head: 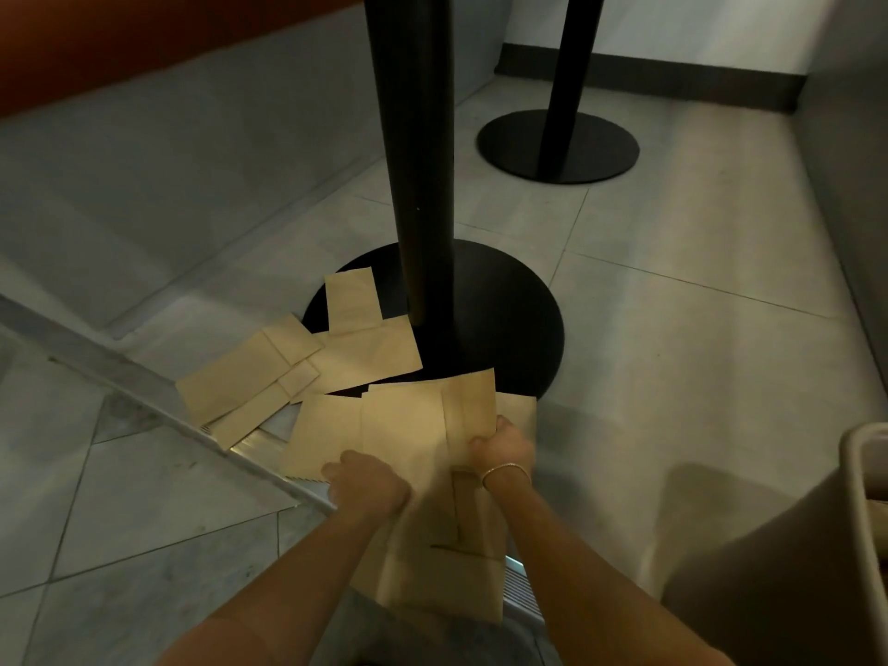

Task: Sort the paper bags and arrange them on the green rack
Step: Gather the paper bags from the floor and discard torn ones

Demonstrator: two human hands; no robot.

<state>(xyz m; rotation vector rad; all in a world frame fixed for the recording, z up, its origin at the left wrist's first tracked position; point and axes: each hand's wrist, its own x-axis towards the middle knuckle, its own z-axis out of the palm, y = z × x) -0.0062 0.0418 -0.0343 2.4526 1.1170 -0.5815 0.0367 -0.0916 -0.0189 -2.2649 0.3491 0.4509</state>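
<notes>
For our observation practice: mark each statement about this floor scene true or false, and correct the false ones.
1. Both hands, left hand and right hand, grip paper bags. True.
2. The green rack stands beside the bags. False: no green rack is in view.
3. Loose bags lie partly on the black round base. True.
4. The right wrist is bare. False: it wears a thin bracelet.

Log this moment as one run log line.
stage: gathering | left hand: on paper bags | right hand: gripping bag stack | loose bags: on floor by table base | green rack: not in view
</notes>
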